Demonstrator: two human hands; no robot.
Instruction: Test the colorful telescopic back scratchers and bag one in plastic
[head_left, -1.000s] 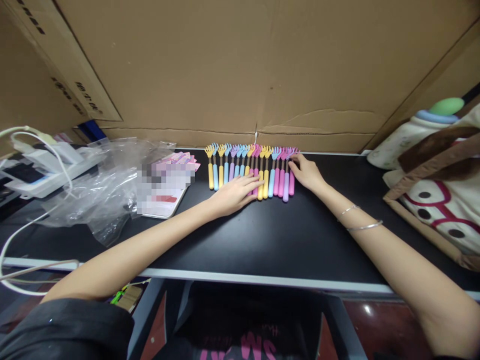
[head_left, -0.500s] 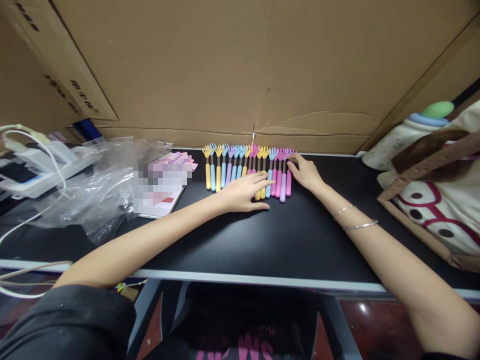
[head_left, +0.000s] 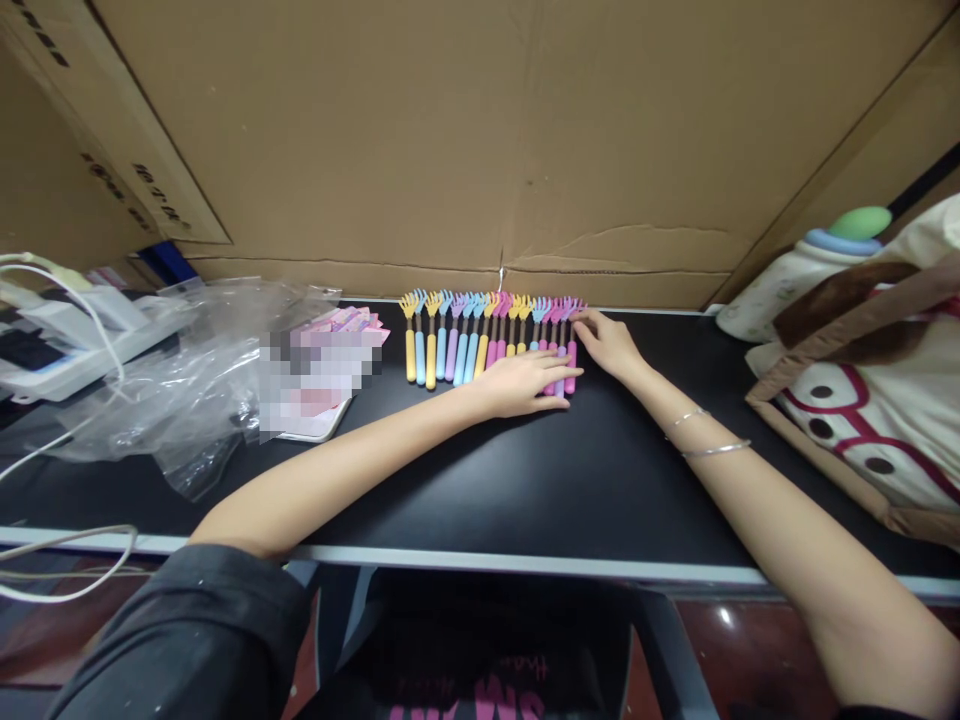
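Note:
Side by side on the black desk (head_left: 480, 480) lies a row of small back scratchers (head_left: 451, 345) with claw-shaped heads and yellow, blue, purple and pink handles. My left hand (head_left: 529, 382) is flat over the handles toward the right of the row, fingers stretched out, and it hides several of them. At the row's right end, my right hand (head_left: 609, 348) touches the outermost pink back scratcher (head_left: 571, 362) near its head. Its thumb and forefinger are apart, and nothing is held in either hand.
Left of the row lie a clear plastic bag (head_left: 187, 375), a pink-printed packet (head_left: 345, 322) and a white power strip (head_left: 112, 335) with cables. A white bottle (head_left: 772, 285) and a fabric bag (head_left: 862, 400) are on the right. A cardboard wall (head_left: 450, 150) closes the back.
My left hand has slid right along the handles, uncovering some in the middle and covering those near the right end. The lower ends there look more level. My right hand stays at the row's end.

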